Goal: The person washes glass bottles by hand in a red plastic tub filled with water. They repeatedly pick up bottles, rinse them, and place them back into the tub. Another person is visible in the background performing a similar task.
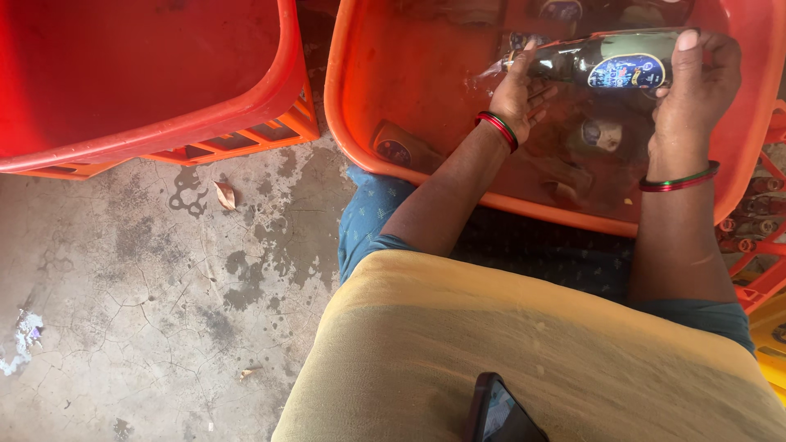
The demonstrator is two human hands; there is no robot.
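A dark glass bottle (604, 62) with a blue oval label lies sideways above the water of an orange tub (352, 98). My left hand (517, 92) grips its neck end. My right hand (694, 90) holds its base end, thumb up over the glass. Both wrists wear red and green bangles. Several more bottles (401, 147) lie sunk in the murky water under my hands.
A second red tub (164, 115) rests on an orange crate (246, 139) at the upper left. Another crate with bottles (757, 221) stands at the right edge. Below is cracked, damp concrete floor (147, 295). A yellow cloth (491, 352) covers my lap, with a dark phone (499, 413) on it.
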